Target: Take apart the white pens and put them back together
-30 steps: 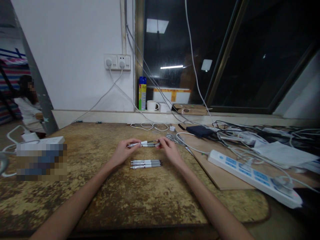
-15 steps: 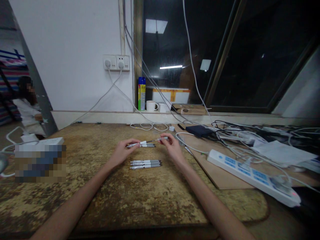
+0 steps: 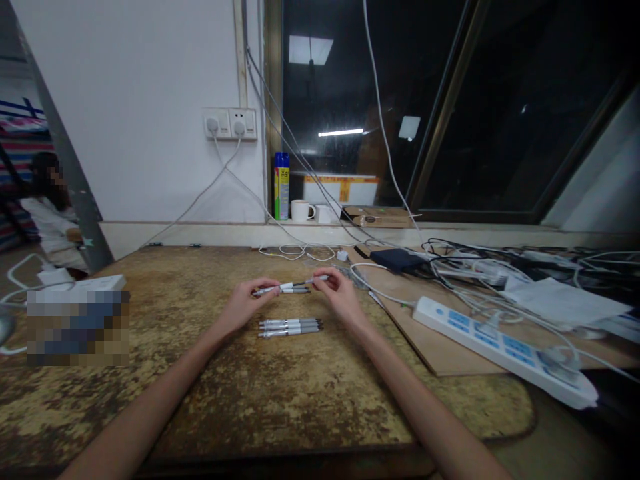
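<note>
Pen body [image 3: 284, 287], white and missing its front section, is held just above the middle of a worn, patchy brown table [image 3: 225, 400]. The table fills the lower half of the view. On its right side lies a flat tan board [image 3: 440, 353], with a long white power strip [image 3: 500, 350] slanting across it.

Two bare hands meet over the middle of the table, both grasping. The left hand [image 3: 253, 299] pinches the rear of the pen body between thumb and fingers; the right hand [image 3: 340, 293] pinches a small grey front piece [image 3: 323, 277]. Nearer the viewer, a row of pens [image 3: 290, 327] lies side by side, dark tips to the right. Another pen [image 3: 301, 291] lies just beyond that row, partly hidden by the left hand.

The pen body's long axis runs left to right, nearly level, its open end pointing right and slightly upward. From that end a thin dark refill [image 3: 299, 285] sticks out toward the front piece; whether the two touch is too small to tell.

Compared with half a second ago, the right hand has brought the front piece slightly left, closer to the refill. The left hand's grip and the row of pens look unchanged.
</note>
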The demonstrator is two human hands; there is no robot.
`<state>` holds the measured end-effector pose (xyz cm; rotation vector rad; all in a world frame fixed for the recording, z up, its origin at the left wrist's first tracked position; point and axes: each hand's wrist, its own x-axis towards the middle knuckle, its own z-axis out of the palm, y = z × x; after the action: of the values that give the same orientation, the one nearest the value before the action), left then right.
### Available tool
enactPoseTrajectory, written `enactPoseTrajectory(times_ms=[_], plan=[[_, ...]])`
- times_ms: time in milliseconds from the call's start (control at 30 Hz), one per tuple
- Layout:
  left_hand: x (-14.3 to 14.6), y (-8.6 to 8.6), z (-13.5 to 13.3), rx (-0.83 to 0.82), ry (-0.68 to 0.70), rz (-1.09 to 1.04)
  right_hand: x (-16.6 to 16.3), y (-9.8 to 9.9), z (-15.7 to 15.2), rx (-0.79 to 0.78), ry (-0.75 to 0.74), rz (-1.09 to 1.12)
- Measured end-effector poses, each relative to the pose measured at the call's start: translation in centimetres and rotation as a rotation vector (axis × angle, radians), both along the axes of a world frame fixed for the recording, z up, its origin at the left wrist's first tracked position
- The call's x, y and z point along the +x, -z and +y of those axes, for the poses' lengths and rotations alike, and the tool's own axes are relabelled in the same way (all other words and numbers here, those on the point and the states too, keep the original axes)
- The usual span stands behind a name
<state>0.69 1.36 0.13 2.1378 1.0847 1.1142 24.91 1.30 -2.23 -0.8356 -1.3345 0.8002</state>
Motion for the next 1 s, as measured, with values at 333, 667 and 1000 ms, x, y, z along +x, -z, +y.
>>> enactPoseTrajectory(times_ms=[333, 667, 1000], plan=[[0.5, 0.5, -0.3, 0.006, 0.044, 0.008, -0.9, -0.4, -1.1, 0.0, -0.071, -0.111], [0.8, 0.4, -0.7, -0.022, 0.077, -0.009, -1.0, 0.2, -1.1, -0.03, -0.089, -0.186], [0.8, 0.6, -0.6, -0.02, 0.073, -0.021, -1.0, 0.0, -1.1, -0.059, -0.119, -0.208]])
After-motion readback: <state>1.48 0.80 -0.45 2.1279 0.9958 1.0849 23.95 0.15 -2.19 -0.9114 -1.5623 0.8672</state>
